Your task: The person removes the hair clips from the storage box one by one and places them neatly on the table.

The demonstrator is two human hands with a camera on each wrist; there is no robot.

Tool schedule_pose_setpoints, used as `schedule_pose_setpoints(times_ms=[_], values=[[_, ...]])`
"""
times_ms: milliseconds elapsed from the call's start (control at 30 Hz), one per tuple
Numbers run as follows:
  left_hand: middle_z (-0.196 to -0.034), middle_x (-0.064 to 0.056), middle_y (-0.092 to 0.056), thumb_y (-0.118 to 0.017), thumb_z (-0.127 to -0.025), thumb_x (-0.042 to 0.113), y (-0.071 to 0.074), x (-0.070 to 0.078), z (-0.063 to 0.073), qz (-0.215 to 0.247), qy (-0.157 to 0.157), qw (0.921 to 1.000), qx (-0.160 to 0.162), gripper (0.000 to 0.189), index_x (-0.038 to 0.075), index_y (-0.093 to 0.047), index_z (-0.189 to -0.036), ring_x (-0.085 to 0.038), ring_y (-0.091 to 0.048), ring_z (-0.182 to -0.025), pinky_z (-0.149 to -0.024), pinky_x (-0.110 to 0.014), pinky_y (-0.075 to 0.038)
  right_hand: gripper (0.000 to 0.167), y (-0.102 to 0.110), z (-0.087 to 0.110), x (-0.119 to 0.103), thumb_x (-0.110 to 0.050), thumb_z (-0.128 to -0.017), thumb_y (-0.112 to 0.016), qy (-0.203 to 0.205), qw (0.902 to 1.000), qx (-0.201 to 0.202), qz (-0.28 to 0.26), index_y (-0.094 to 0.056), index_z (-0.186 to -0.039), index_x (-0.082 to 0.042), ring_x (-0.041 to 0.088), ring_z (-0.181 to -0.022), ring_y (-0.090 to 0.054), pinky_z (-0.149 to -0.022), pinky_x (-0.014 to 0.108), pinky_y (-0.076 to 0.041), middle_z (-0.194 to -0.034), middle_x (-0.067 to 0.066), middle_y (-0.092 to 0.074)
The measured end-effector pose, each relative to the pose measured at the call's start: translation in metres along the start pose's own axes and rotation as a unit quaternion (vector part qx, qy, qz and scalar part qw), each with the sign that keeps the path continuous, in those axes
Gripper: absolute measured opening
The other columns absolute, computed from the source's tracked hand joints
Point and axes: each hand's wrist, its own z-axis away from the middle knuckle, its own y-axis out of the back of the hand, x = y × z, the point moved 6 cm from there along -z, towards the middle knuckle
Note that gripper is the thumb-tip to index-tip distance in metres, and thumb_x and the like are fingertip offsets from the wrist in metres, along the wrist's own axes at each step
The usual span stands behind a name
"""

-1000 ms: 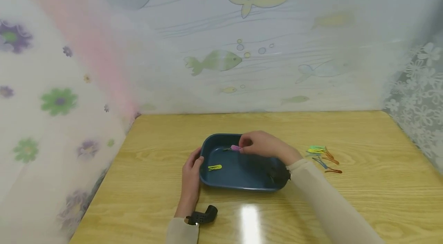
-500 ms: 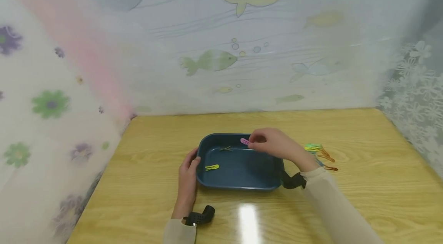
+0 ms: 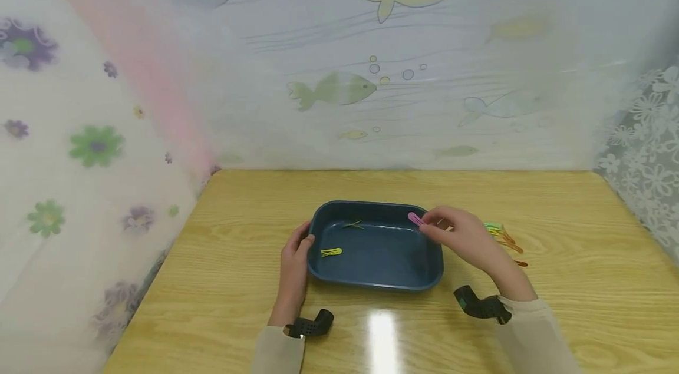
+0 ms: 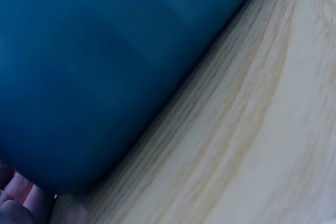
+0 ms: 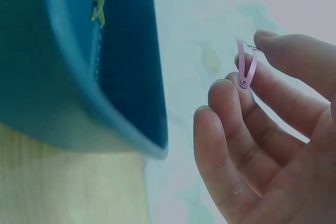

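Observation:
My right hand (image 3: pixel 469 238) pinches a pink snap hair clip (image 3: pixel 415 219) between thumb and index finger, over the right end of a dark blue tray (image 3: pixel 376 265). In the right wrist view the hair clip (image 5: pixel 243 83) is spread in a V, and the other fingers curve loosely below it. My left hand (image 3: pixel 294 256) grips the tray's left end, its thumb at the rim and its fingers along the outer wall. Inside the tray lie a yellow hair clip (image 3: pixel 331 252) at the left and a thin olive-coloured clip (image 3: pixel 352 224) near the back wall.
Several more hair clips, green (image 3: pixel 493 228), orange (image 3: pixel 511 244) and reddish brown (image 3: pixel 522 264), lie on the wooden table (image 3: pixel 228 280) right of the tray, partly hidden by my right hand. A wall with painted fish (image 3: pixel 345 89) stands behind the table.
The right hand has carried the pink hair clip rightward, from near the olive clip to the tray's right end. The left hand keeps its grip on the tray.

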Motion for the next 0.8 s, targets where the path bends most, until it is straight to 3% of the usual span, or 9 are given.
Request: schedule_pose_setpoints(times_ms=[133,333,467,700,800], values=[[-0.125,0.001,-0.05,-0.048,-0.092,0.019,-0.002,0.012,0.006,-0.005,0.001,1.0,-0.008,0.032,0.016,-0.052,-0.123,-0.012,-0.041,-0.119,-0.101,-0.034,-0.029,0.034,0.003,0.013,0.009,-0.041,-0.085,-0.056,-0.014,0.999,0.012,-0.041,-0.06,-0.103,-0.012,0.022,-0.078,-0.057,-0.064,0.034,-0.048,-0.09,0.002,-0.061],[-0.127,-0.001,-0.049,-0.046,-0.092,0.017,-0.003,0.024,0.011,-0.02,0.0,0.9998,-0.004,0.034,0.012,-0.05,-0.126,-0.012,-0.041,-0.118,-0.1,-0.034,-0.03,0.032,0.011,0.026,0.018,-0.041,-0.086,-0.055,-0.041,0.996,0.036,-0.071,-0.058,-0.105,-0.017,0.026,-0.079,-0.059,-0.069,0.039,-0.047,-0.097,0.004,-0.061],[-0.127,-0.001,-0.049,-0.046,-0.093,0.017,-0.003,0.023,0.01,-0.019,0.001,0.9998,-0.004,0.034,0.011,-0.05,-0.126,-0.012,-0.041,-0.118,-0.1,-0.034,-0.03,0.032,0.014,0.031,0.023,-0.041,-0.087,-0.054,-0.052,0.9954,0.052,-0.062,-0.058,-0.107,-0.017,0.024,-0.079,-0.058,-0.069,0.037,-0.046,-0.096,0.006,-0.06],[-0.123,0.006,-0.051,-0.05,-0.091,0.023,0.002,0.002,0.0,-0.007,-0.002,1.0,0.002,0.03,0.022,-0.054,-0.121,-0.008,-0.042,-0.116,-0.099,-0.032,-0.031,0.035,0.016,0.039,0.038,-0.042,-0.087,-0.052,-0.078,0.9925,0.069,-0.065,-0.057,-0.11,-0.015,0.025,-0.08,-0.058,-0.07,0.038,-0.046,-0.098,0.005,-0.06],[-0.124,0.003,-0.051,-0.049,-0.091,0.022,0.0,0.01,0.004,-0.011,-0.002,0.9999,0.003,0.032,0.018,-0.053,-0.123,-0.009,-0.042,-0.116,-0.099,-0.033,-0.031,0.036,0.016,0.041,0.045,-0.042,-0.088,-0.051,-0.088,0.9918,0.071,-0.061,-0.057,-0.111,-0.015,0.024,-0.08,-0.058,-0.071,0.036,-0.045,-0.097,0.006,-0.061]])
